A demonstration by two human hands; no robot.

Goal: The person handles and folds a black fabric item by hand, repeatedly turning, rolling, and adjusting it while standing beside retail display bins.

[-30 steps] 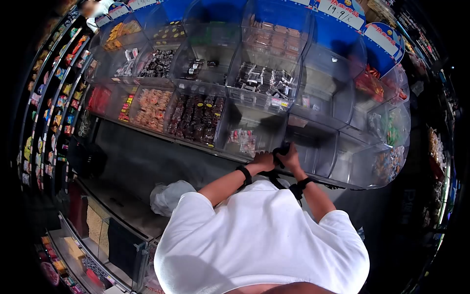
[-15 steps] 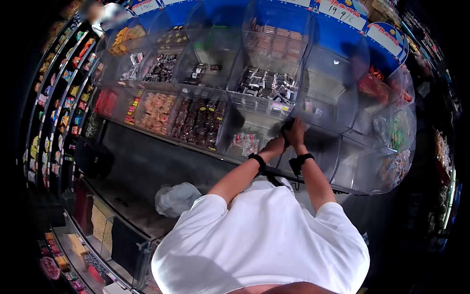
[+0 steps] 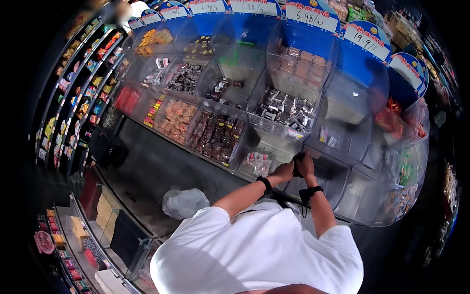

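Observation:
My right hand point(image 3: 307, 165) is closed on a small black bundle point(image 3: 297, 159), perhaps cloth; its exact kind is unclear. Beside it, my left hand point(image 3: 284, 172) has its fingers bent against the same bundle. Both hands are over the front row of clear plastic bins, near the divider point(image 3: 302, 147) between two of them. Left of the hands, one bin holds a few clear-wrapped packets point(image 3: 258, 163). Behind them, a bin contains many small black-and-white wrapped sweets point(image 3: 284, 108). Black bands circle both wrists.
Dark wrapped snacks point(image 3: 217, 134) and pinkish packets point(image 3: 176, 120) fill bins to the left. Price signs point(image 3: 312, 15) line the back. A white bag point(image 3: 185, 203) lies low at the left. Snack shelves point(image 3: 73, 98) rise at far left, where another person point(image 3: 139, 8) is partly visible.
The view has shifted and tilted, so the bins sit lower and further right, with more price signs showing. My hands stay together at the black bundle, now slightly less overlapped.

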